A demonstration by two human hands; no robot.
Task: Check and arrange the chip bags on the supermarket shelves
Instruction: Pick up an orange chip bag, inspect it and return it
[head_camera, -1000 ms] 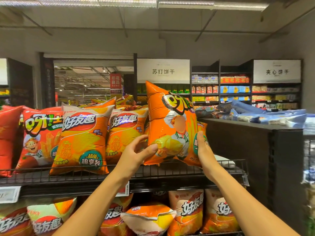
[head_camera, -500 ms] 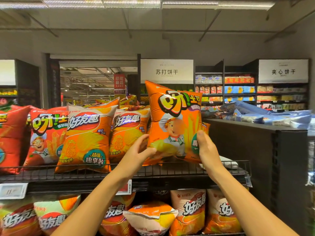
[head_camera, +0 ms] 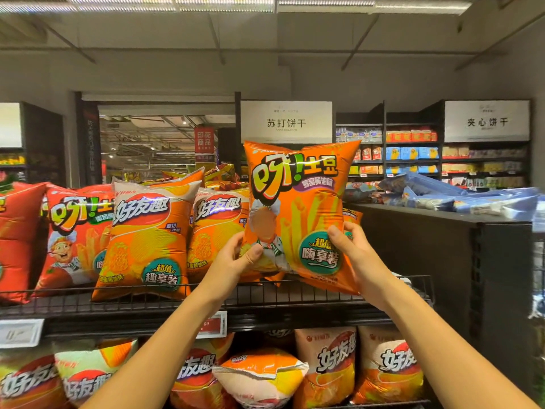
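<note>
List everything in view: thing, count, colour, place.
held chip bag: one, orange, front facing the camera, above the right part of the top shelf
standing chip bags: four at least, orange and red, in a row on the top shelf left of the held one
top shelf: one, black wire, across the middle
price tags: two, white, on the shelf's front edge
lower chip bags: several, orange and cream, on the shelf below
blue packs: a pile, on the dark unit at right
left hand: grips the bag's lower left
right hand: grips its lower right
</note>
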